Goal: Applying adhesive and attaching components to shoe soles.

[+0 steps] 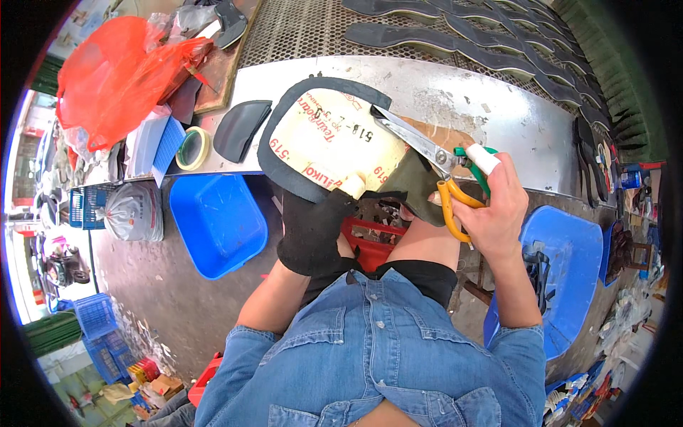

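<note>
My left hand, in a black glove with bare or covered pale fingertips, grips the lower edge of a cream-faced sheet with red print and a dark grey border. The sheet is held above the near edge of the metal table. My right hand, with a white cover on one finger, is closed on scissors that have one yellow and one green handle. Their handles are spread apart, and the long silver blades reach over the sheet's right side. A dark olive flap hangs beside the sheet under the scissors.
A dark curved piece and a tape roll lie on the metal table at left, near a red plastic bag. Black sole-shaped strips line the perforated surface beyond. Blue bins stand low on both sides.
</note>
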The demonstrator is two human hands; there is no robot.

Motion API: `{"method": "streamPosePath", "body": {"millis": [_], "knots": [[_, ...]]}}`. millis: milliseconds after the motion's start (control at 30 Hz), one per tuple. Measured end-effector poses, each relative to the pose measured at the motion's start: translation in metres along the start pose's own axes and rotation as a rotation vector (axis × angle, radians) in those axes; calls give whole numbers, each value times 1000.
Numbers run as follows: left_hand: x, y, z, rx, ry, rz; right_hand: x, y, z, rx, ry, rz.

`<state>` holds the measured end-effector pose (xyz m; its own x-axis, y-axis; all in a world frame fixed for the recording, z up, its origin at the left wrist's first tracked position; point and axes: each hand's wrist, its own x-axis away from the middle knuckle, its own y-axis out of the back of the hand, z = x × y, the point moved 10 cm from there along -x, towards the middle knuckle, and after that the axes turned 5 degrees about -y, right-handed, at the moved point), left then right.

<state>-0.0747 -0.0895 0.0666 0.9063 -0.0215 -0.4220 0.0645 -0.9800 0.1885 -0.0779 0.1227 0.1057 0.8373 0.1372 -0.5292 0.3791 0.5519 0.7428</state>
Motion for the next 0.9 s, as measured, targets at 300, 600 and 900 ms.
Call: {"method": "streamPosePath", "body": {"millis": [300,600,900], "knots": [[7,2,34,354,302,-104,2,-8,-3,-169,-73,145],[11,1,40,487,391,-146,2,-16,-8,-269,-54,216],[-1,-7,10,162,76,61,0,-25,-162,84,-461,116]]}}
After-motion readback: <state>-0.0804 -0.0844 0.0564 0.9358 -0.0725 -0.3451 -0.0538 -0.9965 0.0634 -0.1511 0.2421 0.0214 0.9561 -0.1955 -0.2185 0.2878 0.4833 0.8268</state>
